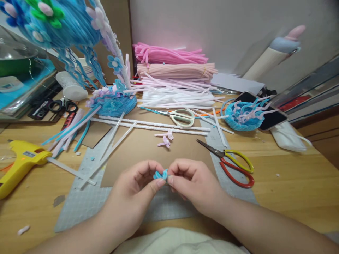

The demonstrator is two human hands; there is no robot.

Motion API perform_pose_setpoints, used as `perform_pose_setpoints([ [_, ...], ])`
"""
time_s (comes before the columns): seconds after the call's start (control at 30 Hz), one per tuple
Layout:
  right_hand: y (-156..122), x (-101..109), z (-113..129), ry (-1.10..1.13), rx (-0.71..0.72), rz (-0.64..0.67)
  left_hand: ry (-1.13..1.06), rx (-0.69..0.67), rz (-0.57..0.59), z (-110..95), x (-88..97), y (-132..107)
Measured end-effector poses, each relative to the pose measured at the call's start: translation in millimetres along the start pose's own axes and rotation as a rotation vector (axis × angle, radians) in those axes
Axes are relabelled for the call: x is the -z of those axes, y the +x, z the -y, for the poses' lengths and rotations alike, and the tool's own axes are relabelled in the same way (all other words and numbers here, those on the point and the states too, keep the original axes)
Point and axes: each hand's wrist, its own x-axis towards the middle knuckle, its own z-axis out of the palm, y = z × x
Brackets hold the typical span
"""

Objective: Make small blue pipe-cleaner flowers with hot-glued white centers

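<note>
A small blue loop of bent pipe cleaner [160,175] is pinched between my two hands, above the near edge of the brown cardboard [127,162]. My left hand [140,187] grips its left side with thumb and forefinger. The fingertips of my right hand [188,180] close on its right side; they hide part of it. Just beyond my hands, two small pink pipe-cleaner pieces [165,142] lie on the cardboard. Scissors with one yellow and one red handle [235,165] rest to the right of my right hand.
A yellow glue gun [23,162] lies at the left, near clear glue sticks [113,144]. Cream-handled scissors [182,117] sit beyond the cardboard. Bundles of pipe cleaners [174,70] are stacked against the wall. A tall blue flowered piece [71,24] stands back left; a blue round piece [242,118] sits right.
</note>
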Motion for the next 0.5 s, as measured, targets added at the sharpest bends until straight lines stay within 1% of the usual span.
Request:
perform_pose_setpoints([
  [0.07, 5, 2, -2, 0.304, -0.213, 0.11, 0.006, -0.008, 0.012, 1, -0.3, 1],
  [0.1, 7, 3, -4, 0.43, -0.291, 0.165, 0.007, -0.006, 0.014, 2, -0.2, 3],
  [0.13, 10, 4, -5, 0.527, -0.342, 0.208, 0.005, -0.004, 0.014, 4, 0.2, 4],
  [0.17, 12, 4, -7, 0.578, -0.366, 0.231, -0.005, 0.002, 0.012, 6, 0.7, 6],
  [0.2, 13, 4, -8, 0.579, -0.359, 0.228, -0.027, 0.015, 0.009, 7, 1.5, 8],
  [0.27, 14, 3, -9, 0.469, -0.257, 0.159, -0.116, 0.066, 0.02, 10, 3.7, 11],
  [0.37, 10, 1, -9, 0.21, -0.054, 0.07, -0.247, 0.163, 0.055, 10, 7.1, 13],
  [0.43, 5, 3, -7, -0.006, 0.111, 0.004, -0.235, 0.175, 0.048, 8, 8.7, 12],
  [0.5, 0, 7, -6, -0.242, 0.309, -0.065, -0.183, 0.156, 0.035, 4, 9.6, 11],
])
